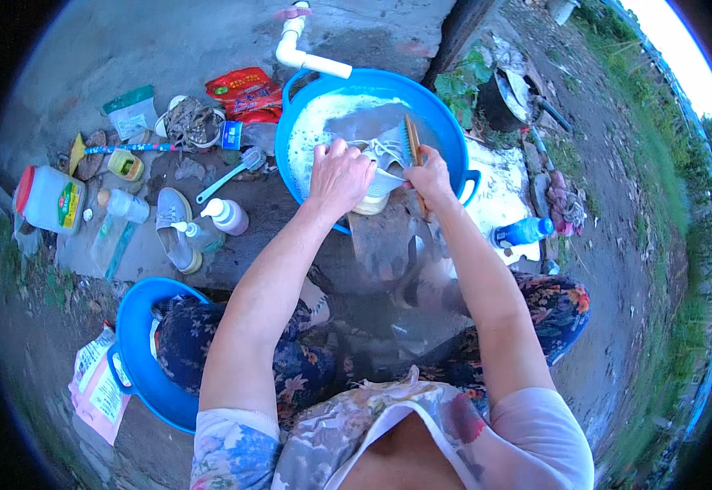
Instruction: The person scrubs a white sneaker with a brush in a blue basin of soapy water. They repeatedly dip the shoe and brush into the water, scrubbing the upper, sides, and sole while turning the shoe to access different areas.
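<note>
Over the near part of a large blue basin (467, 145) of sudsy water (311, 122), my left hand (341, 175) grips a pale canvas shoe (376, 186) with white laces. The shoe is tilted and its sole edge faces me. A wooden scrubbing brush (411, 135) with blue bristles is in my right hand (431, 177), upright against the shoe's right side. My right fingertips are close to the shoe's edge; whether they also pinch it I cannot tell. A matching grey shoe (178, 229) lies on the ground to the left.
A white pipe (315, 61) juts over the basin's far rim. Left are a pump bottle (225, 216), a light-blue brush (233, 173) and a clear tub (54, 200). A blue bottle (523, 232) lies right. Another blue basin (160, 388) stands by my left leg.
</note>
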